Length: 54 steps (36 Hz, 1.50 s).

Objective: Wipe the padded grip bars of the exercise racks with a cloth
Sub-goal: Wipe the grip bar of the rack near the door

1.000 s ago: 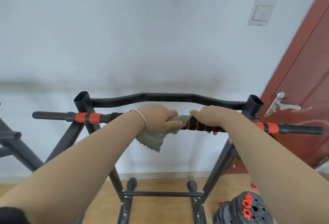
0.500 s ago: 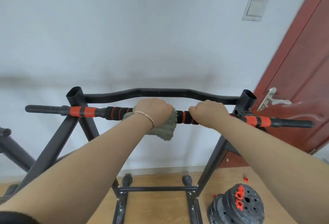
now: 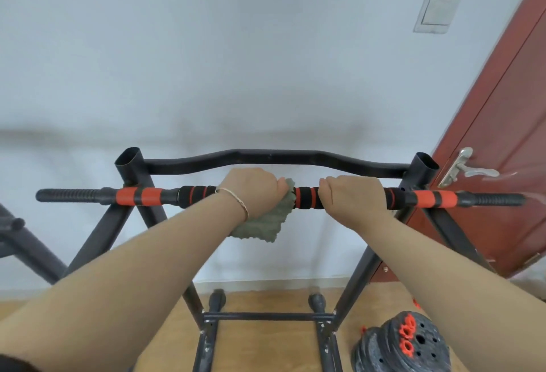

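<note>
While left hand point(image 3: 252, 187) clamps cloth point(image 3: 267, 219) round padded grip bar point(image 3: 305, 197) mid-frame | right hand point(image 3: 353, 194) grips bar bare, beside it.

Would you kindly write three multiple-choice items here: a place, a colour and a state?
1. Where are the weight plates? A) on a shelf B) on the floor, lower right C) on a chair
2. What colour is the cloth? A) white B) blue C) grey-green
3. What is the right hand doing? A) gripping the padded grip bar B) hanging open C) holding the cloth

1 B, stacked on the wooden floor; 2 C, seen under the left hand; 3 A, fingers curl round it.
</note>
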{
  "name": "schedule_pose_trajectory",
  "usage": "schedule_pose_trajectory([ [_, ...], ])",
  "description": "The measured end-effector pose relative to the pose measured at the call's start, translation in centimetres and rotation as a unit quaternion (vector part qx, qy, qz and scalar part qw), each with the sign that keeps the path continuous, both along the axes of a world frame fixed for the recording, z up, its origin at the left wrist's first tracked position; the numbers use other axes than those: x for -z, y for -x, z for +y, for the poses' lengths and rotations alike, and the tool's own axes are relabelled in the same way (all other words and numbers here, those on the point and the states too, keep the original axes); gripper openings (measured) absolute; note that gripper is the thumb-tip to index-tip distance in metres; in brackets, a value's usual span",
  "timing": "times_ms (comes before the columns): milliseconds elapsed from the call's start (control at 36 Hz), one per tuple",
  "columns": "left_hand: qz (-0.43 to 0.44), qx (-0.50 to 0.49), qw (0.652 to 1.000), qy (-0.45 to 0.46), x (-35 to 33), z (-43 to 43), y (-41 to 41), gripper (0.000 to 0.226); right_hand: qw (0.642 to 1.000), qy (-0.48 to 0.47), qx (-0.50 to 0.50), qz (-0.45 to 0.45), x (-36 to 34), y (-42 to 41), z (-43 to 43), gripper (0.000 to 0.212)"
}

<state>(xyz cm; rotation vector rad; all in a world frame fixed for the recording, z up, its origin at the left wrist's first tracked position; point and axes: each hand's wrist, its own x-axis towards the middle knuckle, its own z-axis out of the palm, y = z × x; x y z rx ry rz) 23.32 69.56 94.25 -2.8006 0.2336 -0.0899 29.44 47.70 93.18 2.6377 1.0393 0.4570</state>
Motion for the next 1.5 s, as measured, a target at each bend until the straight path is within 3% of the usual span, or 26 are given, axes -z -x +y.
schedule_pose_trajectory([
  [56, -0.039, -0.046, 0.998, 0.019, 0.7, -0.7, 0.4, 0.022, 0.998, -0.027, 0.030, 0.042, -0.8, -1.2, 1.1, 0.026],
  [83, -0.043, -0.067, 0.996, 0.029, 0.9, -1.0, 0.4, 0.030, 0.991, -0.050, 0.067, 0.108, -1.5, -1.8, 1.8, 0.026],
  [167, -0.059, -0.063, 0.996, 0.033, 1.0, -1.2, 0.7, 0.035, 0.914, -0.101, 0.157, 0.360, -2.9, -2.8, 3.8, 0.046],
  [250, -0.057, -0.048, 0.997, 0.018, 0.9, -0.9, 0.8, 0.016, 0.880, -0.105, 0.164, 0.434, -3.2, -3.1, 4.3, 0.051],
  [306, -0.042, -0.055, 0.997, 0.024, 0.4, -0.5, 0.4, 0.023, 0.919, -0.094, 0.133, 0.360, -3.1, -2.7, 3.9, 0.047],
  [361, 0.018, -0.088, 0.992, 0.092, -0.4, -0.2, -0.2, 0.039, 0.983, -0.040, 0.050, 0.174, -1.9, -1.9, 2.9, 0.048],
  [389, 0.059, -0.111, 0.982, 0.139, -0.6, -0.2, -0.3, 0.045, 0.997, -0.023, 0.013, 0.075, -0.9, -1.0, 2.3, 0.049],
  [444, 0.100, -0.118, 0.975, 0.159, -0.7, -0.1, -0.4, 0.047, 0.999, -0.033, 0.001, -0.013, 0.4, 1.4, 1.5, 0.035],
  [500, 0.066, -0.061, 0.992, 0.086, -0.4, 0.0, -0.1, 0.033, 0.998, -0.052, 0.015, -0.028, 0.6, 1.8, 1.5, 0.024],
  [583, 0.006, -0.020, 0.999, 0.025, 0.2, -0.2, 0.7, 0.021, 0.985, -0.067, 0.077, 0.136, -1.1, -0.4, 2.5, 0.034],
  [667, -0.013, -0.029, 0.999, 0.012, 0.5, -0.6, 1.1, 0.016, 0.897, -0.084, 0.147, 0.408, -3.1, -2.4, 3.1, 0.056],
  [722, -0.021, -0.052, 0.998, 0.014, 0.5, -0.7, 1.2, 0.020, 0.877, -0.075, 0.141, 0.454, -3.0, -2.8, 3.1, 0.063],
  [778, -0.031, -0.056, 0.997, 0.031, 0.6, -0.7, 1.2, 0.028, 0.907, -0.080, 0.121, 0.395, -2.5, -2.4, 2.8, 0.066],
  [861, -0.006, -0.083, 0.993, 0.084, 0.4, -0.5, 1.0, 0.044, 0.986, -0.058, 0.044, 0.151, -1.0, -1.3, 2.0, 0.077],
  [917, 0.077, -0.144, 0.969, 0.186, -0.1, -0.2, 0.7, 0.062, 0.998, -0.069, 0.008, 0.010, 0.5, 0.3, 1.1, 0.070],
  [972, 0.130, -0.157, 0.948, 0.246, -0.4, 0.0, 0.3, 0.067, 0.992, -0.123, 0.006, -0.037, 1.6, 2.0, 0.4, 0.059],
  [1028, 0.124, -0.131, 0.957, 0.227, -0.5, 0.1, 0.5, 0.064, 0.990, -0.130, 0.013, -0.047, 1.7, 2.4, 0.3, 0.055],
  [1083, 0.097, -0.083, 0.978, 0.164, -0.3, -0.1, 0.9, 0.048, 0.993, -0.114, 0.027, -0.001, 0.5, 1.4, 0.7, 0.058],
  [1139, 0.077, -0.051, 0.988, 0.127, -0.3, -0.4, 1.4, 0.041, 0.982, -0.102, 0.066, 0.145, -1.1, -0.3, 0.9, 0.063],
  [1167, 0.068, -0.044, 0.990, 0.117, -0.4, -0.5, 1.6, 0.040, 0.959, -0.095, 0.098, 0.249, -2.0, -1.1, 0.9, 0.067],
  [1222, 0.049, -0.036, 0.994, 0.090, -0.3, -0.6, 1.9, 0.062, 0.907, -0.073, 0.132, 0.394, -3.0, -2.1, 0.8, 0.074],
  [1278, 0.016, -0.041, 0.995, 0.092, 0.1, -0.6, 2.1, 0.084, 0.887, -0.062, 0.134, 0.437, -3.1, -2.3, 0.6, 0.077],
  [1361, -0.024, -0.056, 0.992, 0.108, 0.6, -0.8, 2.7, 0.091, 0.928, -0.060, 0.115, 0.349, -2.6, -1.4, 0.5, 0.072],
  [1444, -0.054, -0.065, 0.989, 0.117, 0.7, -0.7, 2.6, 0.089, 0.994, -0.035, 0.038, 0.100, -0.9, -0.5, -0.4, 0.066],
  [1500, -0.032, -0.072, 0.989, 0.121, 0.3, -0.5, 2.2, 0.088, 0.998, -0.063, 0.030, -0.002, 0.5, 1.2, -1.0, 0.063],
])
